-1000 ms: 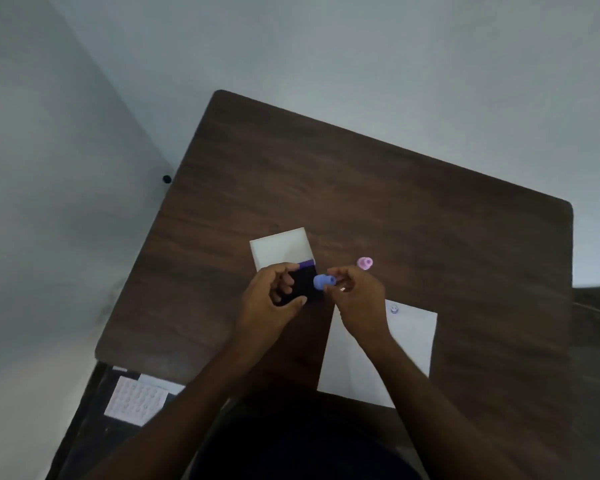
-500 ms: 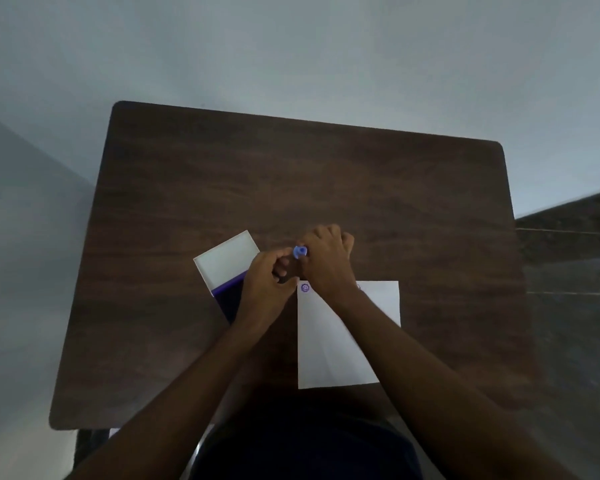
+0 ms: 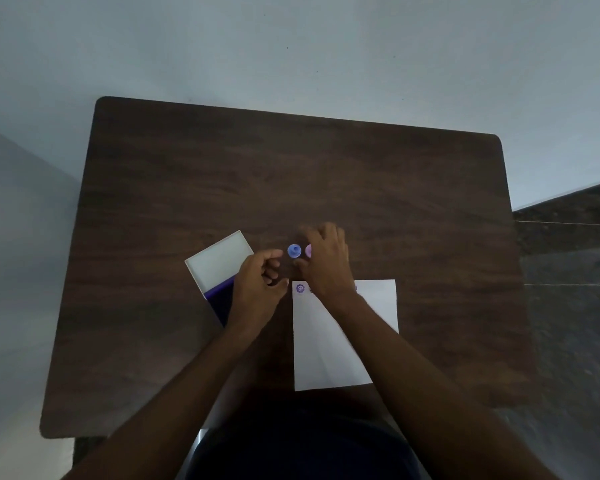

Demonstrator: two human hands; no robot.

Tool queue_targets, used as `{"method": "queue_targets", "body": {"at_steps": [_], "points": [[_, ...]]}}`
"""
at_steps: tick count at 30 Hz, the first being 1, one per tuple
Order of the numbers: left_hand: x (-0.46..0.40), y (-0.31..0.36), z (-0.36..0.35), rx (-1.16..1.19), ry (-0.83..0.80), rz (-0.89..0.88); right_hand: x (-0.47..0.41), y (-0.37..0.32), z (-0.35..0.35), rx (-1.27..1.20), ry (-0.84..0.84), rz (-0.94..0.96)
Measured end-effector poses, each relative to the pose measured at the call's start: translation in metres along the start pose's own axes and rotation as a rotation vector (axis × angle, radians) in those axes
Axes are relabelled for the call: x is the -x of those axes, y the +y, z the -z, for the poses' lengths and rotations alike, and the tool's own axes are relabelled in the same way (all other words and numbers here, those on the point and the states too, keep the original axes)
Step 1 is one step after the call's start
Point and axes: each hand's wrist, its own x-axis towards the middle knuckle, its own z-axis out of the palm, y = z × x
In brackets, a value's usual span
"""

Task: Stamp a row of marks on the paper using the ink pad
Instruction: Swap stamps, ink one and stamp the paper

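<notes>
A white paper lies on the dark wooden table, with one purple round mark at its top left corner. The ink pad, purple with its white lid flipped back, sits left of the paper. My left hand rests curled on the pad's right side, steadying it. A blue stamp stands upright on the table just beyond the paper. A pink stamp is right beside it, half hidden under my right hand, whose fingers are spread and blurred over it.
The table's far half is bare wood. A grey floor lies beyond it, and a dark tiled strip runs along the right. My dark clothing fills the bottom edge.
The blue stamp was in my right hand; now it stands on the table and that hand has shifted right over the pink stamp. The view has also swung.
</notes>
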Motion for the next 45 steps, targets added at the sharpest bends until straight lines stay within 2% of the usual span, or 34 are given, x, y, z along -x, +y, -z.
{"method": "queue_targets", "body": {"at_steps": [10, 18, 20, 24, 28, 31, 33, 36, 38, 40, 43, 45], "points": [[0.004, 0.002, 0.000, -0.077, 0.003, -0.040, 0.000, 0.014, 0.001, 0.005, -0.047, -0.092], [0.006, 0.003, 0.000, -0.065, 0.019, -0.051, -0.006, 0.001, 0.023, 0.000, -0.231, -0.241], [0.007, 0.006, 0.002, -0.046, 0.025, -0.036, -0.001, 0.000, 0.028, -0.083, -0.199, -0.307], [0.011, 0.015, 0.005, -0.004, 0.032, -0.053, 0.019, -0.001, 0.042, -0.406, -0.082, -0.331], [0.018, 0.030, 0.007, 0.029, -0.055, 0.012, 0.030, -0.011, 0.063, -0.726, -0.183, -0.415], [0.030, 0.039, 0.018, 0.199, -0.101, -0.122, 0.039, -0.016, 0.072, -0.980, -0.246, -0.404], [0.035, 0.042, 0.023, 0.265, -0.103, -0.120, 0.045, -0.017, 0.073, -1.079, -0.273, -0.402], [0.028, 0.040, 0.016, 0.216, -0.147, -0.044, 0.049, -0.013, 0.070, -1.103, -0.289, -0.414], [0.014, 0.040, 0.010, -0.045, -0.303, 0.075, 0.050, -0.012, 0.071, -1.059, -0.292, -0.379], [0.006, 0.043, 0.012, -0.166, -0.321, 0.184, 0.051, -0.011, 0.072, -1.009, -0.282, -0.327], [0.015, 0.051, 0.018, -0.166, -0.264, 0.112, 0.055, -0.011, 0.072, -0.998, -0.250, -0.290], [0.024, 0.053, 0.018, -0.060, -0.214, 0.040, 0.056, -0.011, 0.070, -1.001, -0.227, -0.292]]}}
